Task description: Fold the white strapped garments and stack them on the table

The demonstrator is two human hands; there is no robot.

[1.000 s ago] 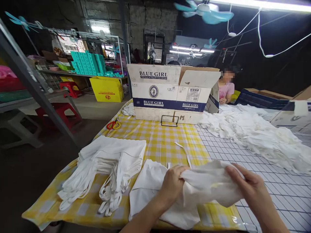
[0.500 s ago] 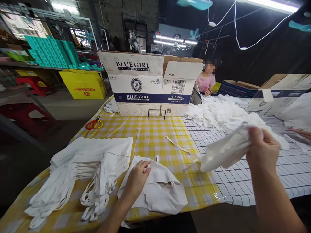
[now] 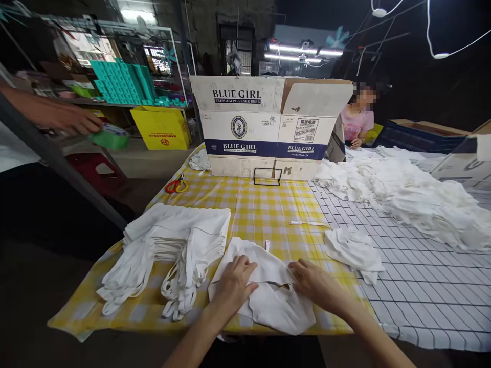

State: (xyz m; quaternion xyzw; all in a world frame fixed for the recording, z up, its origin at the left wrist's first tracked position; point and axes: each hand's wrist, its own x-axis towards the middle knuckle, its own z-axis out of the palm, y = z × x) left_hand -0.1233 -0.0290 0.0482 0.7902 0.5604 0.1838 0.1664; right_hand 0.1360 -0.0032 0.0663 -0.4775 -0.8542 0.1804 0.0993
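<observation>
A white strapped garment point(image 3: 274, 301) lies flat and slightly rumpled on the table before me. My left hand point(image 3: 236, 281) rests on its left half with the fingers spread. At its right edge, my right hand point(image 3: 318, 283) touches the cloth with loosely bent fingers. A short strap end with a small fitting point(image 3: 267, 245) sticks out past the garment's upper edge. To the left is a neat stack of white garments point(image 3: 184, 220), straps hanging toward me. Another crumpled white garment point(image 3: 355, 250) lies to the right, its strap point(image 3: 310, 223) stretched leftward.
A large beer carton point(image 3: 245, 122) stands at the back behind a black wire stand point(image 3: 267, 177). Scissors point(image 3: 176, 185) lie at the left edge. A heap of white garments point(image 3: 399, 189) covers the right rear. A co-worker's arm point(image 3: 49, 112) reaches in at left; another person point(image 3: 356, 122) sits behind.
My right hand has let go of the white garment it held at the right and moved left to the one before me. A person's arm with a green item has appeared at left.
</observation>
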